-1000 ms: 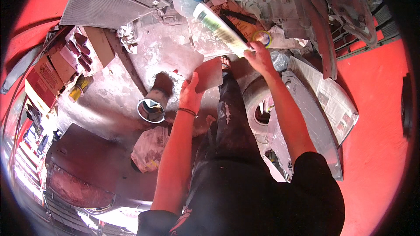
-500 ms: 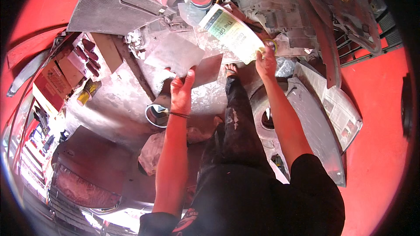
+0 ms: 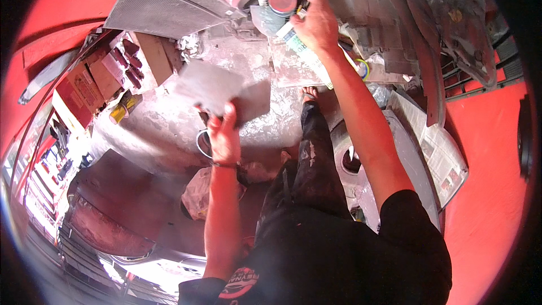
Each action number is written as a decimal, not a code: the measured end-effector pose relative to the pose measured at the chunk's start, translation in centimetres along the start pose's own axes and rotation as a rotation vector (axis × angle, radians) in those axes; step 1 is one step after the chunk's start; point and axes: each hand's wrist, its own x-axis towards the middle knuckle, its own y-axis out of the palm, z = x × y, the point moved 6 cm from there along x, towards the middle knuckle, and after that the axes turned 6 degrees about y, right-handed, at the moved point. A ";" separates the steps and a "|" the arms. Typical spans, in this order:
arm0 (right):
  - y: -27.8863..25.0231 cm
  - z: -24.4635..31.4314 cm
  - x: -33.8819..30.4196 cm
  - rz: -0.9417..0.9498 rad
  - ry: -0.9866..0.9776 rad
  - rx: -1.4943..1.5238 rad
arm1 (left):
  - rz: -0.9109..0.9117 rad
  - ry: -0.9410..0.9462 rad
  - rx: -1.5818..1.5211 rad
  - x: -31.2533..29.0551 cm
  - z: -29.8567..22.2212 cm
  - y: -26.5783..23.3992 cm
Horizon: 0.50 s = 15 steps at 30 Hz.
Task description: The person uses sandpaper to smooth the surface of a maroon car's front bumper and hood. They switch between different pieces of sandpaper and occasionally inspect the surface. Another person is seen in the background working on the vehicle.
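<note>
My left hand [image 3: 223, 135] grips two thin grey sheets, which look like sandpaper: a paler sheet [image 3: 209, 87] and a darker sheet [image 3: 255, 101] fanned out beside it. Farther off, my right hand [image 3: 319, 25] reaches over the cluttered surface, thumb and forefinger apart, close to a jar with a red lid [image 3: 283, 2]. I see nothing held in it, though part of the palm is hidden. A printed white-and-green sheet [image 3: 305, 51] lies partly under my right hand and forearm. A yellow-green ring, like a tape roll [image 3: 363, 69], rests to the right of that forearm.
A grey mesh panel [image 3: 164, 5] leans at the far left, near an open cardboard box [image 3: 76, 97]. A pipe-like cylinder [image 3: 204, 142] stands below the sheets. On the right are a curved grey panel [image 3: 415, 152], newspaper [image 3: 437, 149] and dusty car parts [image 3: 418, 45].
My right hand has moved forward and left from beside the tape ring to the red-lidded jar, away from the printed sheet's near end. My left hand and its sheets have shifted slightly nearer and left.
</note>
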 end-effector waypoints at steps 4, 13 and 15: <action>4.5 -7.6 -4.0 0.278 0.099 -0.279 | -0.004 -0.113 0.185 -6.1 5.8 -6.0; -3.1 7.1 -0.4 -0.064 -0.245 -0.014 | -0.002 -0.300 0.216 -14.5 12.6 -10.5; -0.6 6.8 1.6 0.156 -0.247 -0.175 | 0.010 -0.284 0.181 -14.6 12.8 -10.7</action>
